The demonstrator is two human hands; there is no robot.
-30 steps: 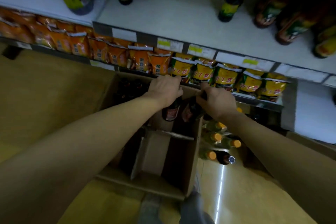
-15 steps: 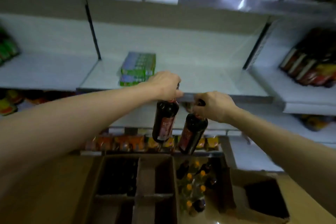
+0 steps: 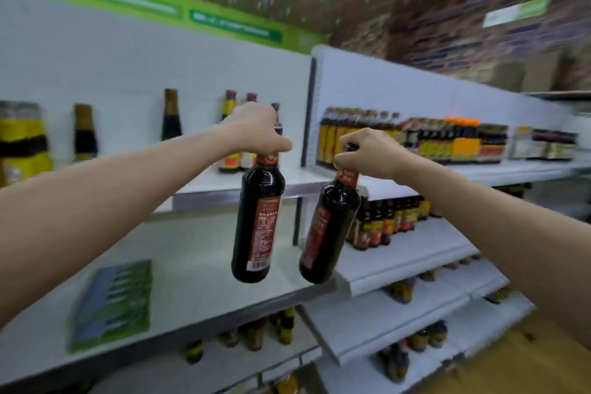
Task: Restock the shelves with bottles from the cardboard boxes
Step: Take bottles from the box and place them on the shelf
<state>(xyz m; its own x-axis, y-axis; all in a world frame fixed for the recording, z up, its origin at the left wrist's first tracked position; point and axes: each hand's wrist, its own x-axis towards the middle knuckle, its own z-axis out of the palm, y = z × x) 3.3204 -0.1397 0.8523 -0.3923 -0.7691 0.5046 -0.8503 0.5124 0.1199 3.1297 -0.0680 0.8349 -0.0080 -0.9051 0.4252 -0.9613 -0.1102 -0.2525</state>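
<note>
My left hand [image 3: 256, 131] grips the neck of a dark bottle with a red label [image 3: 257, 221], which hangs upright. My right hand [image 3: 367, 150] grips the neck of a second dark bottle [image 3: 329, 230], tilted with its base toward the left. Both bottles hang in the air in front of a white shelf [image 3: 204, 272]. The bottle caps are hidden under my fingers. The cardboard boxes are out of view.
A green and blue packet [image 3: 112, 304] lies on the white shelf at left. The upper shelf [image 3: 300, 177] carries a few dark bottles at left and a dense row of sauce bottles [image 3: 415, 141] at right. More bottles [image 3: 387, 221] stand on lower shelves.
Both hands lifted the two bottles out of the box on the floor to shelf height. The view swung up from the floor to the upper shelves.
</note>
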